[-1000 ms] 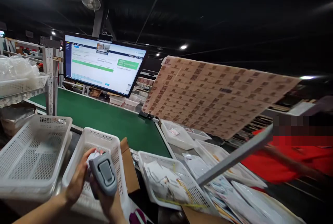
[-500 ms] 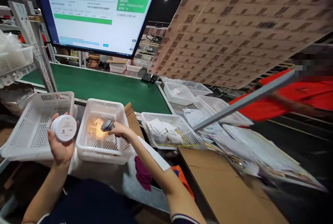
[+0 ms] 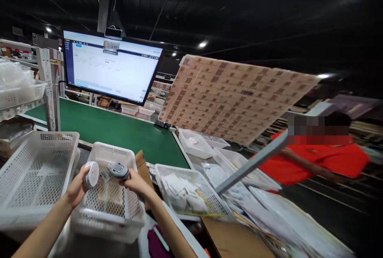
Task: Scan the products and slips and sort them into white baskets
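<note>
My left hand (image 3: pixel 78 188) is closed around a round white lidded jar (image 3: pixel 92 174), held on edge above the left rim of a white perforated basket (image 3: pixel 115 151). In my right hand (image 3: pixel 138 182) is a grey handheld barcode scanner (image 3: pixel 119 170), its head over that same basket and turned towards the jar. A small gap separates jar and scanner. Flat packages (image 3: pixel 110 197) lie at the bottom of the basket, partly hidden by the scanner. Left of it stands a second white perforated basket (image 3: pixel 22 166).
Beyond the baskets runs a green conveyor belt (image 3: pixel 119 130) under a monitor (image 3: pixel 110 72). A basket of white packets (image 3: pixel 185 192) stands to the right, near a slanted metal bar (image 3: pixel 254 162) and a patterned board (image 3: pixel 230 98). A person in red (image 3: pixel 317 158) is farther right.
My view has tilted up. The jar has turned from facing me towards the scanner, and the two are closer. The scanner's light in the basket is gone. The green bars on the monitor have disappeared.
</note>
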Available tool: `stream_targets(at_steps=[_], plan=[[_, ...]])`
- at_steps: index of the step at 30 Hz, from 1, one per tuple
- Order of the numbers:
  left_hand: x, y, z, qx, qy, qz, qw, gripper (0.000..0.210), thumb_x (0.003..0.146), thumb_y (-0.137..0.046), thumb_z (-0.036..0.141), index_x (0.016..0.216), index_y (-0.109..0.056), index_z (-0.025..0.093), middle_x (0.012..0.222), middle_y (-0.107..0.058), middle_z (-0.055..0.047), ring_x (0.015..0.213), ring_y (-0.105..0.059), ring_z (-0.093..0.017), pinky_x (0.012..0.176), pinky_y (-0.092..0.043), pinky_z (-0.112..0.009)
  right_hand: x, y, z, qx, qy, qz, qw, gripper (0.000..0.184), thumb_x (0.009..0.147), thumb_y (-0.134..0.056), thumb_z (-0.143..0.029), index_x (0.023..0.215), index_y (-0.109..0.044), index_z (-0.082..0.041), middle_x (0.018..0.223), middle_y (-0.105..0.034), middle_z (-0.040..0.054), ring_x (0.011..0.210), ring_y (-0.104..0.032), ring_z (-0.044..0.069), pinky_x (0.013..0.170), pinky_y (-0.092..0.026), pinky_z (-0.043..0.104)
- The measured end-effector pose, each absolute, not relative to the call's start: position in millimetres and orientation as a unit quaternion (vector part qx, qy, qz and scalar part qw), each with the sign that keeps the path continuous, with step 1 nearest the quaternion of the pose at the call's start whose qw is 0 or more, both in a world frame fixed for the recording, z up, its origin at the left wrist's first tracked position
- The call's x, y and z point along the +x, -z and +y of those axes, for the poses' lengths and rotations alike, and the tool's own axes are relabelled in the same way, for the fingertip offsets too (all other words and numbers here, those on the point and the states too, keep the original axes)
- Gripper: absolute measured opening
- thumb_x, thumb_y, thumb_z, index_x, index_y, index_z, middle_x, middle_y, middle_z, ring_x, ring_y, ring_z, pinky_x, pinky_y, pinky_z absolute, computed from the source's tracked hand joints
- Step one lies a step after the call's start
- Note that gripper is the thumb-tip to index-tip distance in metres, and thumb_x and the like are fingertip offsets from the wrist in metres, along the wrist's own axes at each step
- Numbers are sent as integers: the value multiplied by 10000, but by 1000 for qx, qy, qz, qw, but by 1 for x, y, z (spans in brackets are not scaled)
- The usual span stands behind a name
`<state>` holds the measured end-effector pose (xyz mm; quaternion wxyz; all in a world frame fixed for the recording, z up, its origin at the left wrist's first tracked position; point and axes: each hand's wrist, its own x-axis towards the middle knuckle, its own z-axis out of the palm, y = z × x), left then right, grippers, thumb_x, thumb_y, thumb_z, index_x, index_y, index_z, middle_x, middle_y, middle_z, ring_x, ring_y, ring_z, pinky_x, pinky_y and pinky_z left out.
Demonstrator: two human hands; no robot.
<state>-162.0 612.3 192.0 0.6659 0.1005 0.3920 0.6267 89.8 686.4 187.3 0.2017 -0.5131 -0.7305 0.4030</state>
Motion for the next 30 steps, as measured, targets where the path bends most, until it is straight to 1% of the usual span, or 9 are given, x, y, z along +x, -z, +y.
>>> stream_targets(at_steps=[2, 4, 10, 13, 18, 23, 26, 28, 30], plan=[[-160, -193, 618, 96, -605, 388, 688, 91, 1009, -694, 118, 1077, -743, 152, 902, -782, -45, 685, -731, -143, 600, -609, -207, 109, -198, 673, -497, -397, -738, 225, 349, 681, -778, -162, 1009, -709, -259, 1013, -776, 32, 1092, -765, 356, 984, -630, 476], [-159, -194, 624, 76, -597, 389, 697, 61, 1043, -679, 140, 1089, -714, 160, 871, -772, -36, 658, -730, -142, 609, -619, -213, 133, -208, 658, -488, -397, -738, 245, 440, 678, -785, -238, 1114, -722, -235, 1139, -781, 73, 1165, -741, 369, 1065, -604, 507], [-158, -193, 641, 11, -526, 374, 763, 437, 1162, -441, 447, 1320, -651, 97, 906, -795, -176, 729, -802, -311, 563, -645, -348, 202, -241, 617, -484, -367, -745, 276, 442, 785, -768, -442, 1148, -744, -191, 1199, -772, 146, 1131, -712, 369, 1059, -579, 520], [-155, -198, 645, 6, -565, 374, 736, 416, 1130, -512, 484, 1311, -672, 144, 864, -790, -124, 675, -781, -285, 533, -614, -321, 229, -251, 607, -510, -339, -732, 298, 497, 812, -820, -502, 1202, -760, -200, 1246, -778, 160, 1145, -712, 377, 1072, -586, 506], [-144, -207, 645, 13, -620, 341, 706, 299, 1038, -611, 298, 1289, -707, 168, 983, -815, -76, 829, -798, -257, 795, -686, -416, 271, -245, 602, -556, -281, -691, 367, 560, 830, -818, -642, 1207, -803, -229, 1192, -813, 147, 1145, -744, 400, 1066, -618, 494], [-145, -184, 653, 251, -596, 406, 646, 478, 791, -823, 345, 1240, -774, 189, 1082, -784, -81, 967, -745, -288, 876, -641, -397, 326, -245, 619, -566, -186, -730, 335, 418, 785, -791, -584, 1041, -813, -254, 1099, -812, 143, 1050, -773, 397, 965, -651, 484], [-151, -160, 658, 525, -448, 525, 498, 580, 650, -889, 409, 1194, -837, 215, 1221, -787, -136, 1239, -712, -401, 1171, -556, -489, 351, -257, 637, -605, -137, -715, 322, 280, 721, -744, -543, 819, -744, -280, 935, -795, 136, 944, -773, 400, 870, -650, 501], [-154, -141, 657, 638, -312, 568, 416, 766, 666, -873, 506, 1362, -818, 192, 1485, -718, -222, 1487, -607, -471, 1334, -415, -551, 357, -264, 647, -641, -124, -671, 352, 350, 660, -742, -563, 847, -741, -267, 944, -815, 142, 942, -777, 417, 864, -637, 532], [-158, -119, 658, 698, -206, 586, 355, 1025, 758, -790, 670, 1632, -656, 150, 1762, -477, -277, 1684, -394, -493, 1396, -295, -613, 358, -269, 657, -654, -127, -623, 410, 479, 625, -770, -562, 971, -762, -230, 1022, -842, 151, 1003, -784, 428, 916, -629, 554]])
